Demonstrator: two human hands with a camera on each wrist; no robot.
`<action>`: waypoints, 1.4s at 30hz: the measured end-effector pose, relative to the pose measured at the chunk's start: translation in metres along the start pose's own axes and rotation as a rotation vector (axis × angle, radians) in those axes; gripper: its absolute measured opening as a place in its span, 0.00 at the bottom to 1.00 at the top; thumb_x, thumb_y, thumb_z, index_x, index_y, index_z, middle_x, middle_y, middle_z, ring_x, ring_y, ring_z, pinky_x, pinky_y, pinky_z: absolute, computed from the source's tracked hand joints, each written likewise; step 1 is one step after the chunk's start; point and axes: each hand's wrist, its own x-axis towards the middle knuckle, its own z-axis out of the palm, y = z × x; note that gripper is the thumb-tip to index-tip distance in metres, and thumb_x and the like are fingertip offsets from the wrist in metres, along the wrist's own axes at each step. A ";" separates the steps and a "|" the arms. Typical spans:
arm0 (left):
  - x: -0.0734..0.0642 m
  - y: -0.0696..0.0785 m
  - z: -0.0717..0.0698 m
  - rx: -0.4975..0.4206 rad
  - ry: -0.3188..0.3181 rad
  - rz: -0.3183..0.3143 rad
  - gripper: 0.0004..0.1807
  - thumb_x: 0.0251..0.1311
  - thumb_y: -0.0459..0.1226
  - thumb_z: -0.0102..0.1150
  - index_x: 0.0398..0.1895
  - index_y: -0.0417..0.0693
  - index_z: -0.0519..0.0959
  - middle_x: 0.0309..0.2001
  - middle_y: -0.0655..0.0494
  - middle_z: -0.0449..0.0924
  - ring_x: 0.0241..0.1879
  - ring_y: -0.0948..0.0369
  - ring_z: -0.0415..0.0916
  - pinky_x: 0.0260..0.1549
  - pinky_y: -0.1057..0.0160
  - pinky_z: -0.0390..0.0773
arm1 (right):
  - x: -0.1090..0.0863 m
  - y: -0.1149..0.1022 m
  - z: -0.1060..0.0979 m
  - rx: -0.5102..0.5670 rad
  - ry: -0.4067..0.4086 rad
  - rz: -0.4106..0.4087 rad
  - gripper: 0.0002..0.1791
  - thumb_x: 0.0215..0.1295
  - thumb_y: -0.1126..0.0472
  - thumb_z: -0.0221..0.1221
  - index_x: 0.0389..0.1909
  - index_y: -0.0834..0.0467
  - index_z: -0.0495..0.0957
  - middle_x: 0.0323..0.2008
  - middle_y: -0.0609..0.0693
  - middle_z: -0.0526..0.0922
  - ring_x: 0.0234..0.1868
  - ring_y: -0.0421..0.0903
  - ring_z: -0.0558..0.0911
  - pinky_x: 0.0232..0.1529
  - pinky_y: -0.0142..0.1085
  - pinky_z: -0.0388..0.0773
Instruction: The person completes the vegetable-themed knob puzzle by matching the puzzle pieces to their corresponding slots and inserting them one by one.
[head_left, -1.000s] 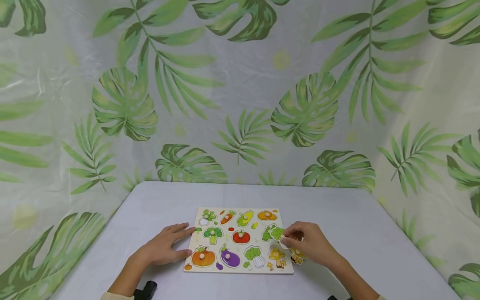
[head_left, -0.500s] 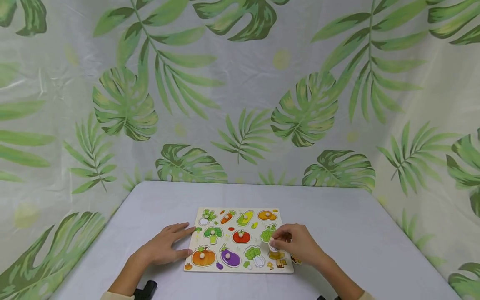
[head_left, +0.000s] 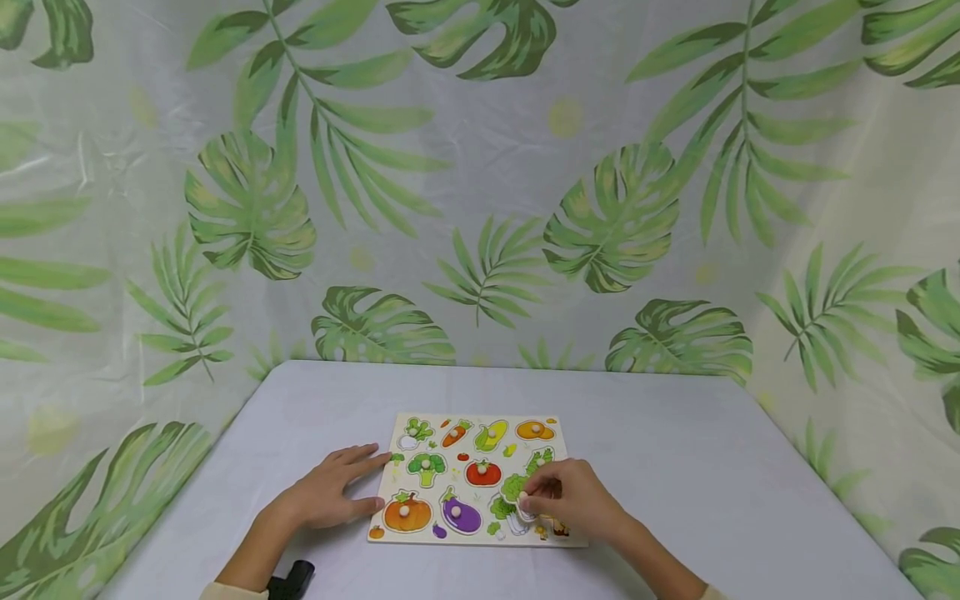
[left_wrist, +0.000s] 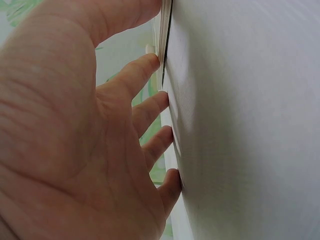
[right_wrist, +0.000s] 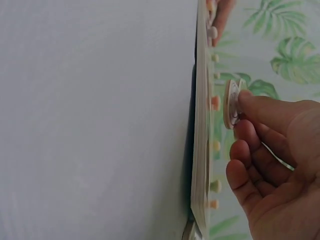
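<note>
My right hand (head_left: 573, 500) pinches the small knob of a leafy green bok choy puzzle piece (head_left: 513, 488) between thumb and fingers. In the right wrist view that puzzle piece is held apart from the board's face, above it. Beneath the piece, in the head view, the bok choy picture (head_left: 514, 523) on the wooden vegetable puzzle board (head_left: 468, 542) is partly covered. At the board's left edge rests my left hand (head_left: 326, 493), fingers spread and fairly straight, with thumb and index finger touching the edge.
Knobbed pieces sit in the board, among them a pumpkin (head_left: 407, 514), an eggplant (head_left: 461, 517), a tomato (head_left: 482, 474) and a broccoli (head_left: 426, 470). In the right wrist view, part of a loose piece (right_wrist: 189, 231) shows beside the board. White cloth (head_left: 660, 433) covers the table.
My right hand has carried the bok choy piece left and toward me, from the board's right edge to over the bok choy picture. My left hand has stayed in place.
</note>
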 end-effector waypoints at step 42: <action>0.000 -0.001 0.001 -0.010 0.002 0.001 0.40 0.61 0.60 0.64 0.76 0.59 0.70 0.78 0.47 0.63 0.77 0.38 0.56 0.68 0.25 0.60 | 0.003 -0.001 0.019 -0.056 -0.074 0.009 0.06 0.62 0.54 0.73 0.35 0.52 0.88 0.23 0.39 0.79 0.24 0.34 0.73 0.25 0.25 0.71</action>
